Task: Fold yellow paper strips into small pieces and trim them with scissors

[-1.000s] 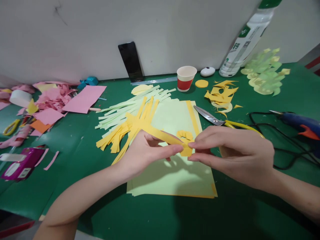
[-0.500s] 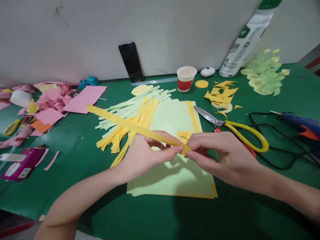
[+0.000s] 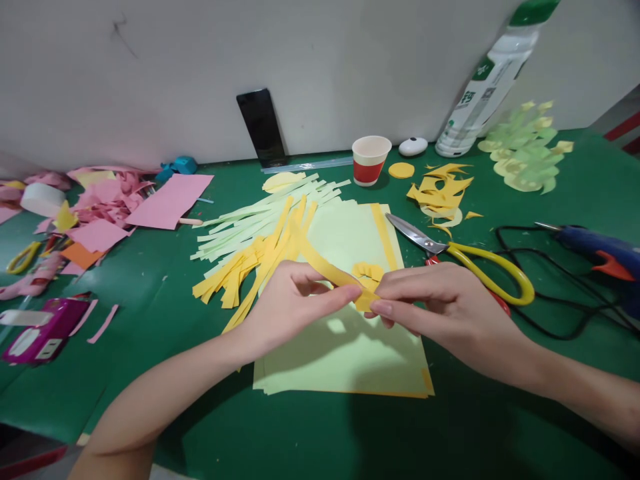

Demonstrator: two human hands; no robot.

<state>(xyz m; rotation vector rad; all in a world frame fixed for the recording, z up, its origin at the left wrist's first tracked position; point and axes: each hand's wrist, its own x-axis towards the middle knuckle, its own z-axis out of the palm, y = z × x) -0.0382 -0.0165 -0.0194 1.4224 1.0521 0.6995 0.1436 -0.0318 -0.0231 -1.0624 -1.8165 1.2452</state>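
Between both hands is a yellow paper strip (image 3: 324,265), its folded end pinched over the green sheets. My left hand (image 3: 295,300) grips the strip with thumb and fingers, and the long free part curves up and away to the left. Close beside it, my right hand (image 3: 440,310) pinches the short end between thumb and forefinger. A folded yellow paper piece (image 3: 367,270) lies on the stack of light green paper (image 3: 345,353) just beyond the fingers. More yellow strips (image 3: 250,263) and pale green strips (image 3: 240,223) lie left of the stack.
Scissors (image 3: 430,247) and a glue gun (image 3: 600,243) with a black cord are on the right. At the back stand a paper cup (image 3: 370,163), a leaning phone (image 3: 261,127) and a bottle (image 3: 485,87). Pink paper (image 3: 173,200) and a purple box (image 3: 47,330) are at left.
The strip's long free part, which stretched straight far to the left, now bends upward and reaches less far left. Both hands stay nearly in place, still pinching its end.
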